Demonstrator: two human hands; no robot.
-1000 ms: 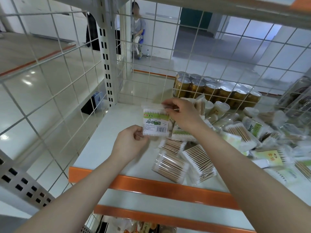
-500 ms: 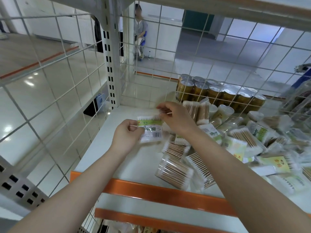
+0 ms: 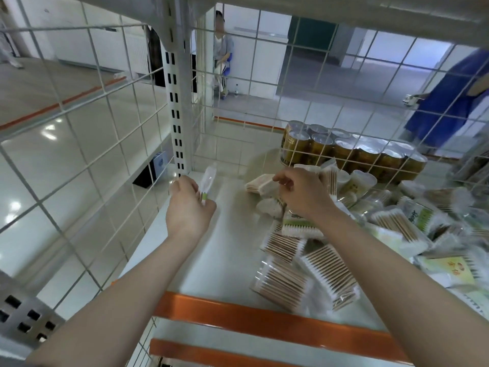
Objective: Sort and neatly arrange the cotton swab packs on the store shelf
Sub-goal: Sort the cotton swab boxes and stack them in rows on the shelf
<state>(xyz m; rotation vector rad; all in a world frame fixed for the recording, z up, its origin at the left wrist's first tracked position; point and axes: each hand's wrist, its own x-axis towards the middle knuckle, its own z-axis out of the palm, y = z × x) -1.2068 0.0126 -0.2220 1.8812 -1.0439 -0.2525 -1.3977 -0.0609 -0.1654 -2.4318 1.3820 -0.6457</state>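
Left hand (image 3: 189,207) pinches one swab pack (image 3: 207,182) edge-on, long axis upright, left of centre; right hand (image 3: 299,193), fingers curled, grips nothing certain over the pile (image 3: 304,260) lower right.

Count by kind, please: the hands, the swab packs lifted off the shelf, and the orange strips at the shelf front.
Hands: 2 (left hand, right hand)
Lifted pack: 1, held in the left hand
Orange strips: 2 (upper strip, lower strip)
Total: 5
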